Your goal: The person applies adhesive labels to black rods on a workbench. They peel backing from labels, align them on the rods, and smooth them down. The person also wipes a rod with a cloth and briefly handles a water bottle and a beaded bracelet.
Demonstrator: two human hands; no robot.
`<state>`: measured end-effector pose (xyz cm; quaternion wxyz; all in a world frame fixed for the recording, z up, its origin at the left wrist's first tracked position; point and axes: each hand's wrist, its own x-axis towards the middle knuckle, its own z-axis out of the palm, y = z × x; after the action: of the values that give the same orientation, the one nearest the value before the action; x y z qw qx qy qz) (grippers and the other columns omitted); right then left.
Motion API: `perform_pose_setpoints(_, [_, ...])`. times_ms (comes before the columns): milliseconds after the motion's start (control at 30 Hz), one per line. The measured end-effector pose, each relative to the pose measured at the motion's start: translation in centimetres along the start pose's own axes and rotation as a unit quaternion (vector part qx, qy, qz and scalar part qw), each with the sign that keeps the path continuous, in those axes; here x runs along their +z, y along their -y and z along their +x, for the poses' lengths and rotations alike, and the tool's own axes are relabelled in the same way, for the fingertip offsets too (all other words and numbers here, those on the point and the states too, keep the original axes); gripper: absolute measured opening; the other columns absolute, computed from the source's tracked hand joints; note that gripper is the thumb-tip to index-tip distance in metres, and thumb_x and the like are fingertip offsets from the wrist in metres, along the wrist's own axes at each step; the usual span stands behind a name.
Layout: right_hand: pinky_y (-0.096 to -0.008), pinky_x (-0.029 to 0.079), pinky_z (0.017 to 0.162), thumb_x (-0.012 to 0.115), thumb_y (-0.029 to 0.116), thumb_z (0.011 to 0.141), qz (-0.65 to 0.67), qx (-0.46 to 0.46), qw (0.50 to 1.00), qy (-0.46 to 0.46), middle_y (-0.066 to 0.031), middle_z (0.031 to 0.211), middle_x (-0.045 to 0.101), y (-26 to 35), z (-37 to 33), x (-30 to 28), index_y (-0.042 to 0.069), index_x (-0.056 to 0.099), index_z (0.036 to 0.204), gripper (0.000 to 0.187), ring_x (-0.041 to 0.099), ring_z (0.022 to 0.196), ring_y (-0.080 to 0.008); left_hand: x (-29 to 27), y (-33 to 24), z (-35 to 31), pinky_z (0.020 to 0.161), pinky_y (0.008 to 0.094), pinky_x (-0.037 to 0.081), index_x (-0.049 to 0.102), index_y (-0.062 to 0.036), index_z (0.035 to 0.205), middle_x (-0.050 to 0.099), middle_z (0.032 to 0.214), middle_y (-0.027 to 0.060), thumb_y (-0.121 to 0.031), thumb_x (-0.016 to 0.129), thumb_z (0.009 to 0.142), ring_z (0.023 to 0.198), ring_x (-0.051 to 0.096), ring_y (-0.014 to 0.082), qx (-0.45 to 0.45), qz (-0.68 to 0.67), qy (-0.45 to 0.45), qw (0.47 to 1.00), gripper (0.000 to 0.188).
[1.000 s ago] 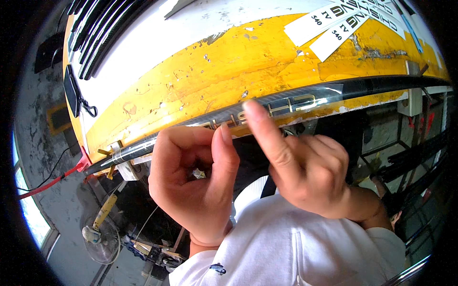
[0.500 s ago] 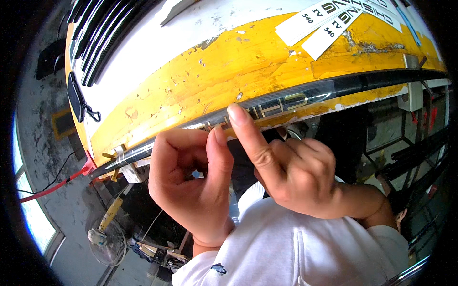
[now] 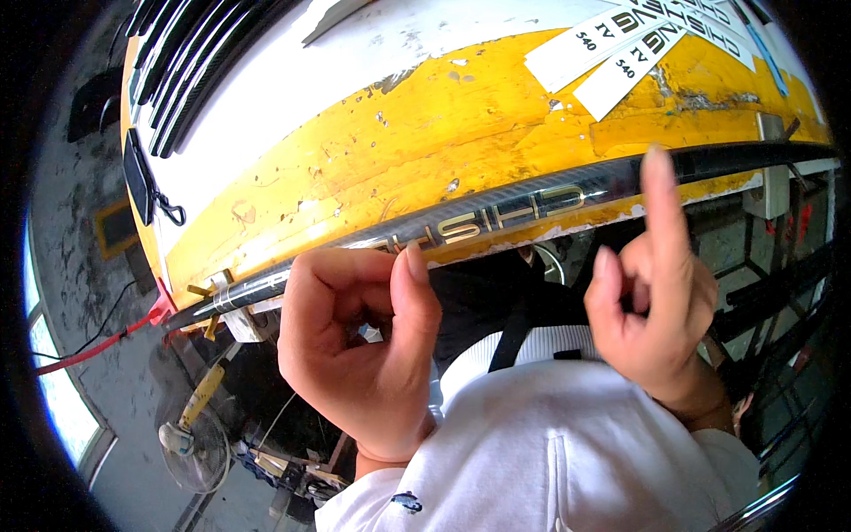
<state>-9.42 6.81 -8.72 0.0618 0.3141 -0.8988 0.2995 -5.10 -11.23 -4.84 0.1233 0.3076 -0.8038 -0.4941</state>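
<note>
dark glossy rod (image 3: 496, 213), gold lettering, lying along the worn yellow counter (image 3: 425, 133) edge.
left hand (image 3: 359, 355) grip curled narrow at rod, contact unclear; right hand (image 3: 656, 301) grip wide, holding nothing.

Glossy carbon-weave rod (image 3: 496, 213); chipped matt yellow paint on bench (image 3: 425, 142).

grey concrete floor (image 3: 115, 390) | bright window (image 3: 62, 417) | standing fan (image 3: 191, 448)

dark rod (image 3: 496, 213) hugging yellow bench edge (image 3: 425, 151), open gap between hands
</note>
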Motion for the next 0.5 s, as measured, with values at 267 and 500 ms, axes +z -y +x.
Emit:
perform_pose_setpoints(267, [-0.0257,0.042,0.045,0.058,-0.011,0.071,0.038,-0.039,0.998,0.037,-0.0243,0.105,0.062,0.6,0.6,1.3,-0.018,0.032,0.13,0.065,0.047,0.042,-0.0121,-0.6,-0.1,0.4,0.046,0.0138,0.036,0.052,-0.0003,0.078,0.057,0.058,0.0007,0.001,0.065,0.083,0.052,0.052,0.0008,0.033,-0.022,0.045,0.998,0.014])
perform_pose_setpoints(500, [-0.0247,0.038,0.043,0.056,-0.011,0.073,0.048,-0.023,0.998,0.032,-0.0132,0.074,0.061,1.2,0.6,1.9,-0.018,0.029,0.133,0.066,0.041,0.04,-0.0102,-1.8,1.2,0.6,0.044,0.0153,0.036,0.056,0.0014,0.083,0.057,0.059,0.001,-0.002,0.063,0.085,0.047,0.049,0.0025,0.131,-0.003,-0.035,0.991,0.008])
